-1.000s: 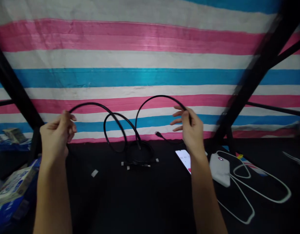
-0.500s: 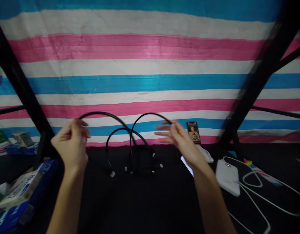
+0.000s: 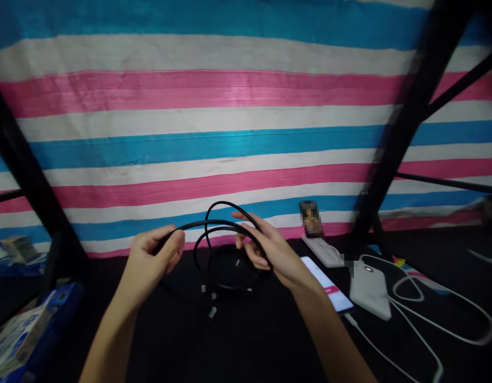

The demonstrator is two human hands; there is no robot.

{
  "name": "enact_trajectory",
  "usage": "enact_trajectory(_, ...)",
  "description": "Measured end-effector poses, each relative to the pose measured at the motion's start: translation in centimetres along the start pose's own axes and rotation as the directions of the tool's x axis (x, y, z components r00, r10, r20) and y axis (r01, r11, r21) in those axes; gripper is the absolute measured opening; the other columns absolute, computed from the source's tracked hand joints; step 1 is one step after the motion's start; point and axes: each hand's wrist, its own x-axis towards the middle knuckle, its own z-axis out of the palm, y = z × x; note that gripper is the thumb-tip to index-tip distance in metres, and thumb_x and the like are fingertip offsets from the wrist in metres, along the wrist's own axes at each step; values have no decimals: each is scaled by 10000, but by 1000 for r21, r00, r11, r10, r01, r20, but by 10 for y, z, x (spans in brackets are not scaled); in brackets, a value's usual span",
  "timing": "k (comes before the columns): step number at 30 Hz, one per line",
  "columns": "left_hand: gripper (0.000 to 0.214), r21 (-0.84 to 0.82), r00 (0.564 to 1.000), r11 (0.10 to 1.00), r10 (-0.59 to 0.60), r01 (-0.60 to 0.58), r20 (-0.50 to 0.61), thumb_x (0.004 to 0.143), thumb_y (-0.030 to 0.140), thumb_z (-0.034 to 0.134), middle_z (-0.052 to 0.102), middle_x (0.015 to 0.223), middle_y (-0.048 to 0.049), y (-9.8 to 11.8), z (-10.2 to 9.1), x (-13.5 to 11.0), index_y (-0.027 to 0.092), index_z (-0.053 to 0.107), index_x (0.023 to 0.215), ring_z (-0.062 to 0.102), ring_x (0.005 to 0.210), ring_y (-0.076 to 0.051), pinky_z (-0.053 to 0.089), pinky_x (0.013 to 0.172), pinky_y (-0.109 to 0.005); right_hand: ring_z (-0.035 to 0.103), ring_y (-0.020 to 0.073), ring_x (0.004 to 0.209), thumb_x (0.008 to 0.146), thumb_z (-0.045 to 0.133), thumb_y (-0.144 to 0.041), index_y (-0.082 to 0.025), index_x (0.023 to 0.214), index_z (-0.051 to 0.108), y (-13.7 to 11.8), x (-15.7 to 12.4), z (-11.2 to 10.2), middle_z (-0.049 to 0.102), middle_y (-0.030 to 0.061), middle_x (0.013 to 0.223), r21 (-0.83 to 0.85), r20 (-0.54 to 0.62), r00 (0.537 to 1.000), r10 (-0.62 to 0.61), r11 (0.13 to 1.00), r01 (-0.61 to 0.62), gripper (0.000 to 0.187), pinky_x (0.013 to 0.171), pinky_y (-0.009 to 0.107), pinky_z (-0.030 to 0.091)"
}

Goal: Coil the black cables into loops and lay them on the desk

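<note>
A black cable (image 3: 208, 223) hangs in loose loops between my hands above the dark surface. My left hand (image 3: 148, 260) is closed on one part of it, thumb and fingers pinched together. My right hand (image 3: 268, 250) curls its fingers around the loops at the other side. Below the loops are several small pale pieces, among them a whitish tab (image 3: 212, 312); whether they are cable ends or labels I cannot make out. The lower loops blend into the black surface.
Right of my right hand lie a lit phone (image 3: 326, 284), a white power bank (image 3: 369, 290) with white cables (image 3: 421, 340), and another white device (image 3: 324, 251). Blue packages (image 3: 54, 324) stand at the left. Black frame legs (image 3: 390, 143) flank a striped sheet (image 3: 230, 141).
My hands have come closer together, the left one moving right. The cable loops have gathered between them, and my right fingers have curled in. The view has shifted slightly.
</note>
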Motion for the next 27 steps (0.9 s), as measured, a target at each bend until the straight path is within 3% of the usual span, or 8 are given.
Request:
enact_trajectory(8,395,147,960,989,-10,-33,281,757,511,539,350,434,34,10,6,-6,183,573,540,277,377,-59,188,350,-188,505,58,429,899,474,-415,-210,1122,558,5,8,0,576,-6,606,-118,-45,999,-23,993,17,314,308,129,234)
enact_trajectory(12,357,162,981,987,-12,-19,192,746,508,554,365,443,27,4,-1,-1,192,615,591,284,386,-67,169,357,-203,462,44,330,921,397,-467,-227,1151,536,1,7,-8,629,-7,619,-214,-27,994,-106,972,97,360,324,146,346)
enact_trajectory(15,346,134,997,991,-17,6,78,722,514,588,387,455,17,-6,-1,5,192,625,601,303,408,-75,183,373,-213,572,75,418,919,396,-472,-230,1155,547,-5,8,-22,639,-3,655,-334,-114,971,-209,929,161,370,389,161,427)
enact_trajectory(17,357,82,999,996,-40,38,14,715,528,596,370,449,21,-13,3,8,187,629,616,294,409,-75,187,377,-216,588,76,441,917,401,-464,-215,1151,559,-8,9,-36,642,-1,665,-456,-207,925,-319,868,198,376,413,164,444)
enact_trajectory(19,361,9,997,998,-65,65,-51,726,530,591,319,430,38,-19,9,13,180,636,652,264,398,-67,182,374,-211,585,73,441,913,417,-449,-198,1130,580,-12,10,-49,643,0,682,-579,-307,835,-457,786,217,370,424,173,456)
enact_trajectory(21,343,-67,986,996,-65,56,-152,742,505,595,280,422,54,-24,11,19,169,637,684,239,389,-56,178,370,-201,578,71,434,905,442,-429,-187,1104,600,-18,11,-61,639,-3,700,-664,-402,697,-594,713,226,350,411,179,456)
enact_trajectory(24,318,-161,946,987,-54,2,-319,747,469,614,258,418,71,-33,2,30,156,618,694,206,371,-39,157,355,-184,512,55,367,896,473,-381,-156,998,635,-28,6,-73,594,-28,627,-698,-520,387,-762,640,322,295,345,177,407)
enact_trajectory(27,331,-234,916,972,-82,-14,-393,733,482,625,222,417,88,-44,-18,40,155,589,693,172,355,-31,120,336,-176,364,33,300,891,473,-356,-154,919,639,-42,-5,-81,448,-84,486,-678,-596,68,-800,547,490,263,277,169,311)
